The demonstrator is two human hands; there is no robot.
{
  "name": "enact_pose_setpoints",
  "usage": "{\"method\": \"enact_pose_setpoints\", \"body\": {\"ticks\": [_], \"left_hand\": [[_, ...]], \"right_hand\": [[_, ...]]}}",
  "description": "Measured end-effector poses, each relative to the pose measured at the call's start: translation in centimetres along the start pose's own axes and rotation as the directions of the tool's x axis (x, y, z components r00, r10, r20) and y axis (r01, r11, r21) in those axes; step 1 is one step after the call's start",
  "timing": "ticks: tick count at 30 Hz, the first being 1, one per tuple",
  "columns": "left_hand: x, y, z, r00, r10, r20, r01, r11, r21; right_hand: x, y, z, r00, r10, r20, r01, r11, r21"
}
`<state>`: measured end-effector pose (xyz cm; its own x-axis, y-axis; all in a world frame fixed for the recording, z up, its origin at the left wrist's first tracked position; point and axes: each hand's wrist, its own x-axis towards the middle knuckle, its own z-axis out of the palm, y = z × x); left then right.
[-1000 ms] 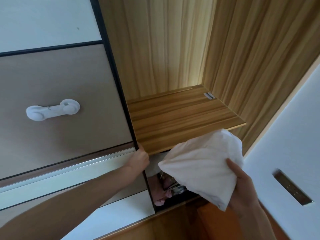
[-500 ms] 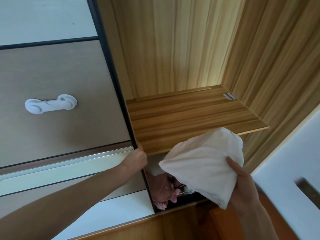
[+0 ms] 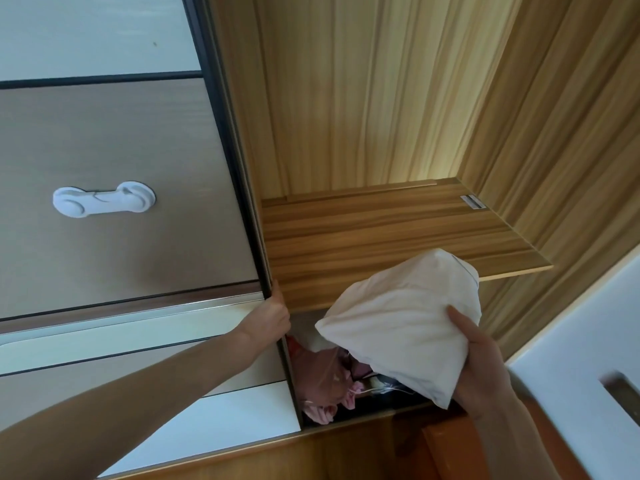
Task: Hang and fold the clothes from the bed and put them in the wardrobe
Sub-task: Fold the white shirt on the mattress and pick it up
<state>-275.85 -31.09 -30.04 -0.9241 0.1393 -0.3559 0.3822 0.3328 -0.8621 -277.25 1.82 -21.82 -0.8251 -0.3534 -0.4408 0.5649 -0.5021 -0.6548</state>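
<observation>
My right hand (image 3: 479,362) grips a folded white garment (image 3: 401,323) from below, holding it up in front of the open wardrobe, just under the front edge of a bare wooden shelf (image 3: 381,237). My left hand (image 3: 272,318) is closed around the dark edge of the sliding wardrobe door (image 3: 121,209), arm stretched up from the lower left. Below the shelf, pink clothes (image 3: 325,386) and other items fill the lower compartment, partly hidden behind the white garment.
A white plastic child lock (image 3: 104,202) is stuck on the brown door panel. Wooden wardrobe walls (image 3: 346,98) rise behind and to the right of the shelf. A white wall (image 3: 588,341) with a dark slot lies at the right.
The view has shifted a little, so the shelf shows further to the right. The door edge sits slightly more to the left. Both hands keep their grips.
</observation>
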Motion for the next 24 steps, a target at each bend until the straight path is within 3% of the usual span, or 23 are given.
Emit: {"method": "enact_pose_setpoints", "body": {"ticks": [2,4,5,6,7,8,10,11,12,13,14,15,17,20,24], "left_hand": [[0.1,-0.2,-0.6,0.998,0.024,0.057,-0.028,0.998,0.059],[-0.1,-0.6,-2.0,0.995,-0.002,0.099,0.001,1.000,0.009],[0.1,-0.4,-2.7,0.992,-0.039,0.120,0.053,0.992,-0.116],[0.5,-0.2,-3.4,0.991,-0.093,0.100,0.122,0.928,-0.353],[1.0,-0.2,-4.2,0.986,-0.146,0.081,0.165,0.780,-0.603],[1.8,0.0,-4.7,0.977,-0.193,0.093,0.188,0.565,-0.804],[3.4,1.1,-5.0,0.950,-0.246,0.193,0.207,0.034,-0.978],[3.9,1.5,-5.2,0.937,-0.207,0.282,0.219,-0.280,-0.935],[4.5,1.9,-5.2,0.928,-0.112,0.354,0.219,-0.605,-0.766],[4.8,2.2,-5.5,0.934,0.035,0.355,0.210,-0.858,-0.469],[5.2,2.5,-5.6,0.943,0.180,0.279,0.223,-0.966,-0.129],[5.5,2.8,-6.0,0.942,0.277,0.187,0.255,-0.957,0.136],[6.0,2.9,-7.4,0.937,0.349,0.025,0.306,-0.852,0.426],[7.1,2.7,-9.0,0.947,0.320,0.025,0.239,-0.757,0.608],[7.6,0.1,-10.3,0.942,0.326,0.075,0.201,-0.733,0.650]], "right_hand": [[0.1,-0.4,0.2,1.000,0.016,-0.012,-0.016,1.000,-0.004],[0.3,-0.8,0.3,0.999,0.031,-0.021,-0.030,0.999,0.009],[0.5,-1.0,0.2,0.999,0.042,-0.004,-0.042,0.999,0.013],[0.6,-1.3,0.3,0.999,0.041,-0.027,-0.041,0.999,-0.006],[0.7,-1.6,0.3,0.999,0.043,-0.031,-0.043,0.999,-0.009],[0.8,-1.9,0.6,0.998,0.046,-0.032,-0.046,0.999,-0.007],[1.0,-2.7,0.8,0.998,0.058,-0.038,-0.059,0.998,-0.025],[1.2,-3.1,0.8,0.998,0.060,-0.031,-0.061,0.998,-0.026],[1.3,-3.6,1.1,0.998,0.063,-0.021,-0.064,0.997,-0.031],[1.6,-4.1,1.2,0.997,0.073,-0.016,-0.074,0.996,-0.042],[1.8,-4.6,1.3,0.997,0.081,-0.004,-0.082,0.995,-0.062],[2.1,-5.1,1.3,0.996,0.094,0.011,-0.093,0.993,-0.069],[2.9,-6.2,1.3,0.993,0.113,0.028,-0.110,0.990,-0.093],[4.2,-7.7,0.8,0.988,0.148,0.049,-0.141,0.982,-0.125],[6.2,-10.2,-0.5,0.981,0.179,0.074,-0.167,0.975,-0.146]]}}
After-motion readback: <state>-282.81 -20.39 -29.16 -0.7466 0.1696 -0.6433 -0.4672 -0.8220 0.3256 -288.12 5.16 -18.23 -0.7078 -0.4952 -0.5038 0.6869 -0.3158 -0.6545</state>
